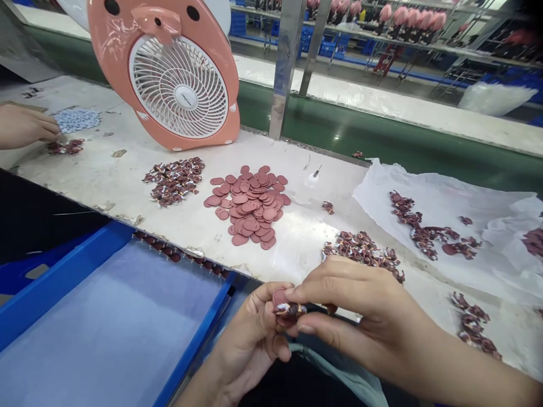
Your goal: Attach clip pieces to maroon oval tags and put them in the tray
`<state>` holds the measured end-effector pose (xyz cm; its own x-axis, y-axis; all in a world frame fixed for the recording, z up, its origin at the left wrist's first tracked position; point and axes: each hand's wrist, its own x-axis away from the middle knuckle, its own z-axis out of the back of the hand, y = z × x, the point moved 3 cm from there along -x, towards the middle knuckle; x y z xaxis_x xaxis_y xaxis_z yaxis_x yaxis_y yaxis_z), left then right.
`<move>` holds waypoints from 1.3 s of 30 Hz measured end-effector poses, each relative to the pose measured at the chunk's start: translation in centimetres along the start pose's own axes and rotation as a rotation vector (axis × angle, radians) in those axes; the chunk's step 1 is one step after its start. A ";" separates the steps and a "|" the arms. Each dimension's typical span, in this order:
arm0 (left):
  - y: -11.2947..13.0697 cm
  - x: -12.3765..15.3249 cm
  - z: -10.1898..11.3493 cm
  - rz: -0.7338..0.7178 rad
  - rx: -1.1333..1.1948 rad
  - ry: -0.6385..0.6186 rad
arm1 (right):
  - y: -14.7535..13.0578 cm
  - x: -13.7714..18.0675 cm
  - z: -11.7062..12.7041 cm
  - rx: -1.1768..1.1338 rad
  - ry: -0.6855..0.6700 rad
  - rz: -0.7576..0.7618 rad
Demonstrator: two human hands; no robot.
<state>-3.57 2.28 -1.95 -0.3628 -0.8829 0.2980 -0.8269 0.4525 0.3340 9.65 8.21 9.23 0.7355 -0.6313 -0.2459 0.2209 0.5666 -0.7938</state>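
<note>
Left hand point(250, 336) and right hand point(360, 316) pinch a reddish disc point(283, 302) — mostly hidden.

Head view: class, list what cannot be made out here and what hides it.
Small dark-red piece, head view: mostly covered by the fingers of the left hand and right hand; shape unclear.
Co-worker's hand, head view: cut off by the left edge.
Pink fan, head view: top cut off by the upper edge.
Pink items on the far shelf, head view: blurred, too small.
</note>
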 end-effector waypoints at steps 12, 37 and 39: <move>0.0 0.1 0.0 0.015 0.008 0.052 | 0.5 -0.3 -0.6 0.002 0.000 -0.050; 3.4 -1.9 -2.1 -0.400 -0.298 0.511 | 1.6 -3.3 -2.3 0.806 0.394 0.571; 3.6 -1.9 -1.9 -0.385 -0.288 0.514 | 1.4 -3.6 -2.4 0.864 0.427 0.634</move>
<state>-5.07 5.80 0.40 0.2408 -0.8479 0.4723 -0.6832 0.1975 0.7030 5.77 9.99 7.69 0.6311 -0.1383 -0.7633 0.3753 0.9156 0.1444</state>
